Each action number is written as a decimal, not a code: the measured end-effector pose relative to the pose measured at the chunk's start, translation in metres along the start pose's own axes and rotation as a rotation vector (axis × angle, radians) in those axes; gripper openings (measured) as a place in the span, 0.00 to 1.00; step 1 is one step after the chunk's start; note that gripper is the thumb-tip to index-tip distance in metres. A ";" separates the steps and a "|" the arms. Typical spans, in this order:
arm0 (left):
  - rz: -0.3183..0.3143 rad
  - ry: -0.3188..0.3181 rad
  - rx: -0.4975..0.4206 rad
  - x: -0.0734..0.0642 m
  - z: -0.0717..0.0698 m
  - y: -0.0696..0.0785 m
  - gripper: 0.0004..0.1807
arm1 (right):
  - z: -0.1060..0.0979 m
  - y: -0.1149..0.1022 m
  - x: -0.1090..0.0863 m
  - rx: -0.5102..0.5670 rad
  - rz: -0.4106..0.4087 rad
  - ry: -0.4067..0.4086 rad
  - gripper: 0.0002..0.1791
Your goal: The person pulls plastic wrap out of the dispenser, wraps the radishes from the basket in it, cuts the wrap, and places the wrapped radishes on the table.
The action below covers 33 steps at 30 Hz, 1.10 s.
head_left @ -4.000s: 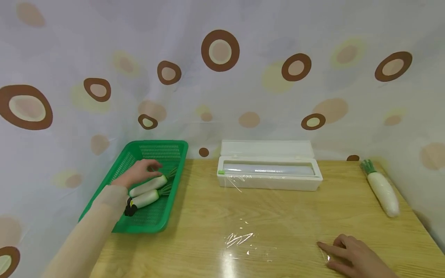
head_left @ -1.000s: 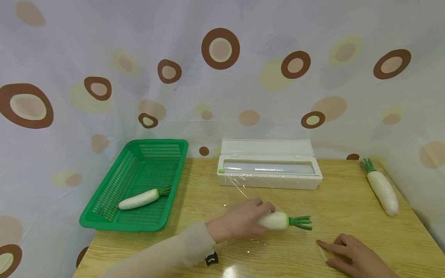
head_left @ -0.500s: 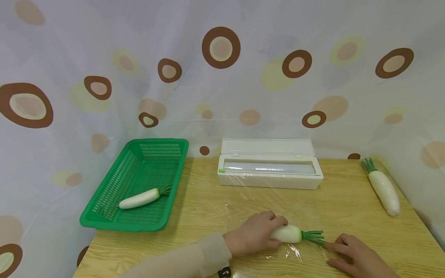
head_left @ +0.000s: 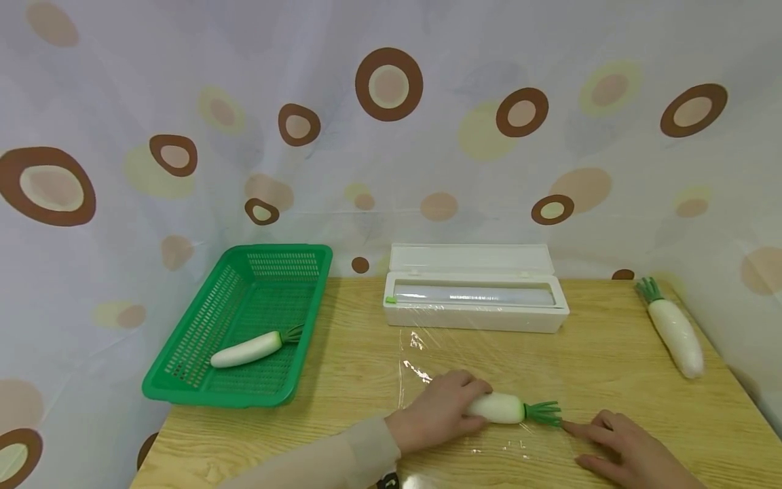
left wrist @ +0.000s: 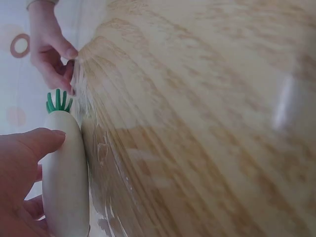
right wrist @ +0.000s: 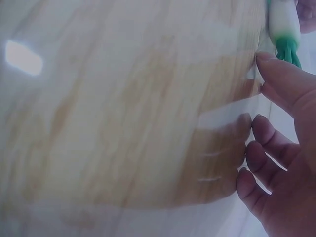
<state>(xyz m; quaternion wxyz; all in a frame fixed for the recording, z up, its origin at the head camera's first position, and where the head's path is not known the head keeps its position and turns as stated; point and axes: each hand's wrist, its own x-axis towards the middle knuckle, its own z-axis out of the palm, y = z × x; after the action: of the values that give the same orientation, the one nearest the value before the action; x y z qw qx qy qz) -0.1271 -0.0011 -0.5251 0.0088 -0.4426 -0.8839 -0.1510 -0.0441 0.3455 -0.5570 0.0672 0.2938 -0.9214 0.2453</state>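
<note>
My left hand grips a white radish with green stalks, holding it low over a sheet of cling film spread on the table. In the left wrist view the thumb lies along the white radish; its far end is out of frame. At the right, my right hand rests its fingertips on the film's near right edge, index finger and thumb apart. The stalk tips come right up to its index finger. In the right wrist view its fingers touch the table surface.
A white cling film box stands at the back, lid up, with film drawn out. The green basket at left holds another white radish. A film-wrapped radish lies near the table's right edge. A patterned curtain hangs behind.
My left hand has lifted one of two radishes out of the basket and brought it right and nearer over the film, lately shifting slightly left. The right hand has stayed in place.
</note>
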 end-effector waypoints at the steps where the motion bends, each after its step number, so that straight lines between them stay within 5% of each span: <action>1: 0.003 0.014 -0.005 -0.001 0.000 -0.001 0.24 | -0.001 0.000 0.000 -0.001 0.007 -0.003 0.28; 5: 0.007 0.051 -0.007 -0.005 0.000 -0.006 0.24 | -0.005 -0.002 0.001 -0.003 0.032 -0.051 0.27; 12: -0.017 0.111 0.005 -0.014 -0.003 -0.014 0.23 | -0.017 -0.008 0.008 0.049 0.220 -0.188 0.25; 18: -0.026 0.133 -0.016 -0.018 -0.008 -0.021 0.23 | -0.015 -0.009 0.012 0.020 -0.020 -0.077 0.20; 25: -0.026 0.153 -0.017 -0.024 -0.013 -0.024 0.22 | -0.014 -0.008 0.016 -0.048 -0.018 -0.073 0.20; 29: 0.116 0.200 0.011 -0.041 -0.020 -0.035 0.14 | -0.012 -0.003 0.016 -0.079 -0.119 -0.039 0.19; 33: 0.288 0.103 0.028 -0.062 -0.025 -0.052 0.10 | -0.009 0.002 0.016 -0.088 -0.211 -0.007 0.20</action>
<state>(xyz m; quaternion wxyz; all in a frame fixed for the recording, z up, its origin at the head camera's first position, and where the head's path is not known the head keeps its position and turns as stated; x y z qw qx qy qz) -0.1326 -0.0859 -0.5235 0.0817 -0.5563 -0.8117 -0.1581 -0.0583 0.3433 -0.5458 0.1024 0.3867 -0.8955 0.1950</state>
